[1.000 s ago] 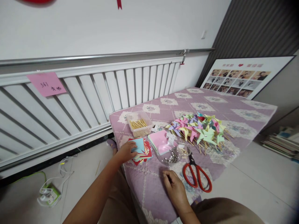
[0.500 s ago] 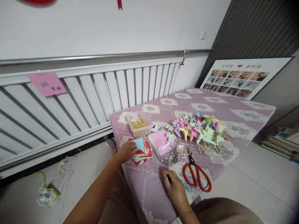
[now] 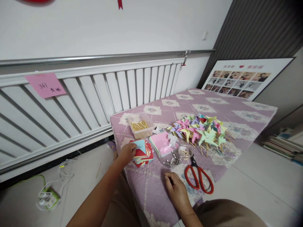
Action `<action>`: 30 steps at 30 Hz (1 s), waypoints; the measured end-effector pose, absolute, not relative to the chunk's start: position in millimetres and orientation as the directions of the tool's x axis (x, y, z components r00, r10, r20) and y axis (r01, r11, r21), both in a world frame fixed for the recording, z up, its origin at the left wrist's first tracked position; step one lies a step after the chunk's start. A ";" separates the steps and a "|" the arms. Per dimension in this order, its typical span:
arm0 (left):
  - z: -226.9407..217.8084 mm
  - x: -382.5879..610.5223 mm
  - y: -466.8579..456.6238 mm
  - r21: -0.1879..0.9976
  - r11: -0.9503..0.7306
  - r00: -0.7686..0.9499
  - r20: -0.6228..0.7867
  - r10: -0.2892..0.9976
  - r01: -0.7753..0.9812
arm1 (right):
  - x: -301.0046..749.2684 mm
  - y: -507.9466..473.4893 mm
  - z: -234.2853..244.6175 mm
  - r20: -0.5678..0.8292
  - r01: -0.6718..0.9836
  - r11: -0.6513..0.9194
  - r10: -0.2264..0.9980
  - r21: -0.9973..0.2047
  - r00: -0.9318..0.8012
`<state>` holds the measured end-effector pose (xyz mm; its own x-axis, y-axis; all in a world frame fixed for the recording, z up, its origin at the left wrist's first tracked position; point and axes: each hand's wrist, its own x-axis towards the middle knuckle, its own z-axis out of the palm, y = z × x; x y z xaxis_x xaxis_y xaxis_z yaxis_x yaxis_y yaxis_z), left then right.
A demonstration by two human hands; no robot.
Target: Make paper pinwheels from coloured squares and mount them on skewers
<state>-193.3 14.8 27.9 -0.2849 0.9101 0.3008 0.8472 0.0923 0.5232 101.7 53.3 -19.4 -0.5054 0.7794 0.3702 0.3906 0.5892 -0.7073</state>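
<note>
Left hand [image 3: 127,153] has drawn back a touch toward the near-left edge of the loose paper stack [image 3: 150,152], with its fingers bunched closer together; the right hand [image 3: 178,190] hasn't really budged.

So the top light-blue sheet [image 3: 140,145] sits right at the left fingertips, spreading out to the right of them, with red and cream edges fanned crookedly underneath. Fingers look narrow there, thumb near the index, but honestly I can't tell if they've got the sheet pinched or are just resting on it.

Right hand's curled into a loose fist on the purple patterned cloth [image 3: 146,189], palm side hidden. Red-handled scissors [image 3: 200,174] lie just beside it, handles toward the person.

Around the papers: a clear tub [image 3: 151,130] of thin sticks [image 3: 140,125] just behind the stack, a neater pink-topped pile [image 3: 159,140] to its right, then a clear bowl [image 3: 163,162] with shiny metal bits [image 3: 175,159]. Big heap of pastel pinwheels [image 3: 195,134] lies further right.
</note>
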 end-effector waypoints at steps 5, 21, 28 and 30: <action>49.0 -192.4 10.3 0.576 0.154 -0.458 0.431 0.778 0.803 | 101.5 53.2 -17.0 0.380 0.382 0.592 0.778 -0.710 -0.501; -5.8 -49.4 -41.8 0.796 -0.131 -0.430 0.447 0.785 0.591 | 115.0 49.4 9.8 0.163 0.182 0.329 0.788 -0.927 -0.593; -25.3 -38.1 -43.0 0.818 -0.116 -0.353 0.365 0.861 0.564 | 111.4 38.6 5.9 -0.090 0.093 -0.049 0.851 -0.994 -0.517; -27.7 -35.6 -41.1 0.854 -0.117 -0.397 0.352 0.848 0.507 | 108.1 35.8 2.8 -0.096 0.075 -0.067 0.861 -0.995 -0.500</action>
<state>-35.6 -41.1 -27.7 -0.3969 0.8478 0.3517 0.5073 -0.1168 0.8538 108.1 35.8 2.8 -0.4997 0.8609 -0.0956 0.0749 -0.0670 -0.9949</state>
